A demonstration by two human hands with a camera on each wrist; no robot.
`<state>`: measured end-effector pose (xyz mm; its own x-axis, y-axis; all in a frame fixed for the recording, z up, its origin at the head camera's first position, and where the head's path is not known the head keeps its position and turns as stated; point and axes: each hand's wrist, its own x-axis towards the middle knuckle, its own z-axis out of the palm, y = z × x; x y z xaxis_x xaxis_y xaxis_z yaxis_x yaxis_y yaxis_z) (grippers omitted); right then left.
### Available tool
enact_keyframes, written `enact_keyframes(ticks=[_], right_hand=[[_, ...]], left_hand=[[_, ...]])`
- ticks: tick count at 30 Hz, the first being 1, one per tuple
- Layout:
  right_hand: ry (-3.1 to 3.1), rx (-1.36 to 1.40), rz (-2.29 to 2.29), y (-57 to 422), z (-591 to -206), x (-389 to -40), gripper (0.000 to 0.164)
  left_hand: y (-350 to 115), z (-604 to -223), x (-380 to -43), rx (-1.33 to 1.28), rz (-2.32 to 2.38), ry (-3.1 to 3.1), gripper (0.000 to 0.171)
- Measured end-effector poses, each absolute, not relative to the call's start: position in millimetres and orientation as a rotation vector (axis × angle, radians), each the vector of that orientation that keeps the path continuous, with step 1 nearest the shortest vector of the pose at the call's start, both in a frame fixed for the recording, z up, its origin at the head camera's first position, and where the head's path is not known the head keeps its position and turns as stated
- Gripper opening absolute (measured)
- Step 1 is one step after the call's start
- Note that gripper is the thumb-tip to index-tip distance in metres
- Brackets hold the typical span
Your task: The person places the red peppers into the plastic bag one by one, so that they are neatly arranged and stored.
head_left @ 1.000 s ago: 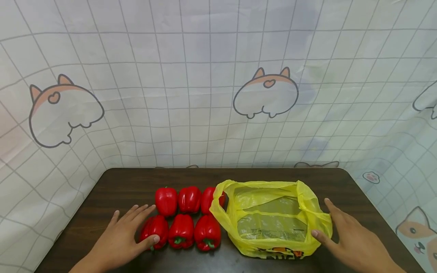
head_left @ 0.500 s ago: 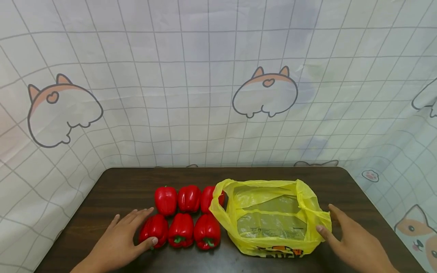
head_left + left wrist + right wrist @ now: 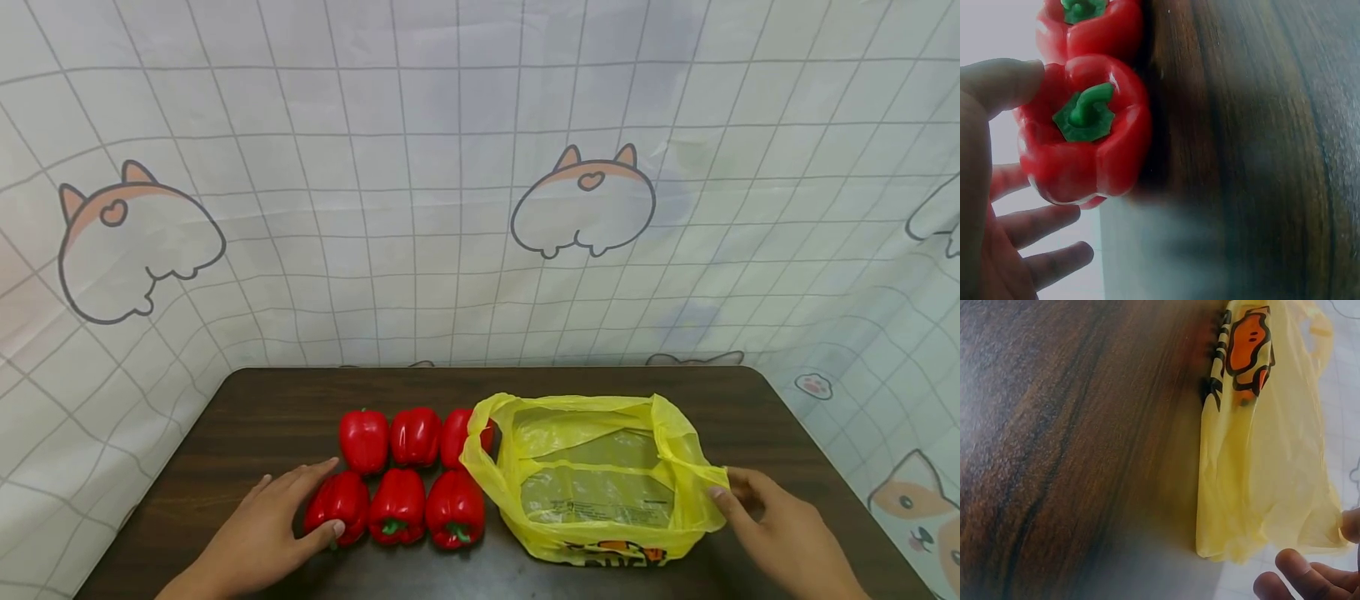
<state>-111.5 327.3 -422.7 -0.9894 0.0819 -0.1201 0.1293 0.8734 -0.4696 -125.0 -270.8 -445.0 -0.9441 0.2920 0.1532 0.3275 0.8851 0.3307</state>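
Observation:
My left hand point(image 3: 258, 525) lies around the front-left red bell pepper point(image 3: 340, 507), thumb at its near side and fingers spread loosely by its far left. In the left wrist view, this bell pepper point(image 3: 1119, 150) shows its green stem, and the thumb overlaps its edge. Several more red bell peppers point(image 3: 399, 508) stand in two rows to the right. A yellow plastic bag point(image 3: 551, 537) sits with its mouth wide and its inside visible. At the bag's right edge, my right hand point(image 3: 787, 525) pinches the film between thumb and bent index finger; the right wrist view cuts off most of this hand.
The dark wood-grain table point(image 3: 300, 400) carries everything. Behind it hangs a white grid-patterned cloth point(image 3: 420, 208) with cartoon dogs, which also runs down both sides. The bag's left handle partly covers the back-right bell pepper point(image 3: 456, 437).
My right hand has drawn slightly right and closed its thumb and index finger on the bag's right edge, which now stretches a little outward. My left hand has barely shifted by the bell pepper.

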Motion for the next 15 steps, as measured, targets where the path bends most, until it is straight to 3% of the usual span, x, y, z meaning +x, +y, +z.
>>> enact_keyframes(ticks=[15], right_hand=[[2.941, 0.179, -0.862, 330, -430, -112, 0.076]], left_hand=[[-284, -453, -137, -0.571, -0.855, -3.032, 0.079]])
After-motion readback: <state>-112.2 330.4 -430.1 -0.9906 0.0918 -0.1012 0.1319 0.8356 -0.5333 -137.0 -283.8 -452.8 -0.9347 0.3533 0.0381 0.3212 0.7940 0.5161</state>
